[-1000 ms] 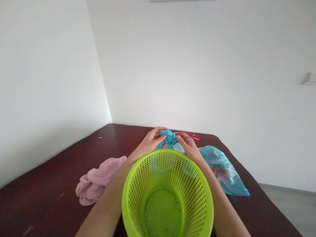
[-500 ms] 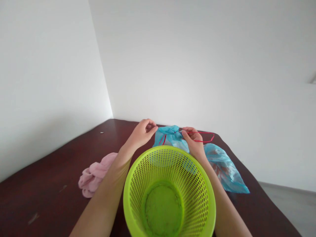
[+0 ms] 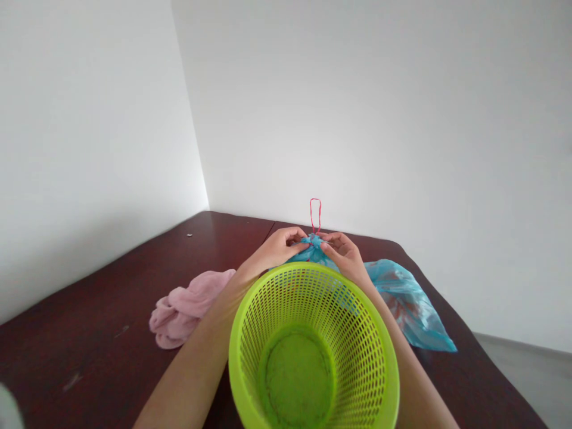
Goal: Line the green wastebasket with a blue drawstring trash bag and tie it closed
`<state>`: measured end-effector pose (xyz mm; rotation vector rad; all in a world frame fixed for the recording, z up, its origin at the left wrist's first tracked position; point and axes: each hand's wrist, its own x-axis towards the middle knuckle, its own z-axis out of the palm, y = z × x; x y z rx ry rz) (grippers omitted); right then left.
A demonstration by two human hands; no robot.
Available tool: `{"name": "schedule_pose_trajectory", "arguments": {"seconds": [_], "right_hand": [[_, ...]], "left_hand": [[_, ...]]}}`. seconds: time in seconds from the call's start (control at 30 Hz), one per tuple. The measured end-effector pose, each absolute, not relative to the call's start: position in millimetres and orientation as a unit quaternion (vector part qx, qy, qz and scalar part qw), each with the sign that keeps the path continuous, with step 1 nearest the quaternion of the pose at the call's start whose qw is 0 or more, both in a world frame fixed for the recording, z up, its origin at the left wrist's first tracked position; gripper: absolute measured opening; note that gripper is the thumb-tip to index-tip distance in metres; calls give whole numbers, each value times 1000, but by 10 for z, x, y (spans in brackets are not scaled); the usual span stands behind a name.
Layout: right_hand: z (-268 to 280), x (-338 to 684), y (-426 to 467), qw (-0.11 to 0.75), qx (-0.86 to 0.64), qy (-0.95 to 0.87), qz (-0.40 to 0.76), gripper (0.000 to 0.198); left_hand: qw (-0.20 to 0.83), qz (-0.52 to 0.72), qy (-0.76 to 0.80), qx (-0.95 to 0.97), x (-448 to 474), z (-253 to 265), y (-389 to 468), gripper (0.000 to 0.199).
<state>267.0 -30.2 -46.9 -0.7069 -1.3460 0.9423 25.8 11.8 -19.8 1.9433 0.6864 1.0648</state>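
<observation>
Both hands meet at the gathered neck of a blue plastic bag (image 3: 314,252), behind the green basket. My left hand (image 3: 286,243) pinches the neck from the left. From the right, my right hand (image 3: 345,252) grips it between thumb and fingers. A red drawstring loop (image 3: 315,213) stands up from the bunched plastic, between the hands. The bag's lower part is mostly hidden by the green perforated basket (image 3: 297,375), which stands between my forearms with its inside facing me.
A second blue plastic bag (image 3: 413,310), with something reddish inside, lies right of my right forearm. A crumpled pink cloth (image 3: 190,307) rests by my left forearm. The dark red table (image 3: 102,333) meets white walls. A pale object (image 3: 9,411) shows at the lower left corner.
My hands have come closer together at the bag's neck. The red loop, which stretched out to the right past my right hand, now stands upright between the hands.
</observation>
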Motion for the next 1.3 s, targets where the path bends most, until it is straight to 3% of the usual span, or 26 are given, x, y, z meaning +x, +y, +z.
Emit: {"name": "schedule_pose_trajectory", "arguments": {"seconds": [0.2,0.47,0.63,0.87,1.03,1.13,1.2,1.3], "right_hand": [[-543,2710,-249,583,-383,-604,386,52],[-499,2743,-237,699,-399,-532,260,53],[-508,2761,-231,741,-395,-495,223,52],[-590,2830,-156,775,-416,-424,215,56],[-554,2828,-203,773,-414,-426,222,49],[-484,2804,-271,757,-379,-445,292,38],[-435,2787,-314,745,-337,-447,362,32],[-379,2764,-354,727,-293,-447,430,32]], "left_hand": [[351,422,291,783,271,-129,60,8],[250,507,390,727,114,-161,193,13],[204,491,442,722,49,-124,174,6],[37,458,582,671,-296,-25,118,23],[36,506,489,710,-368,-93,232,52],[50,444,365,816,-253,-57,153,66],[100,392,302,863,-154,-28,74,58],[150,351,295,876,-31,-40,16,27]]}}
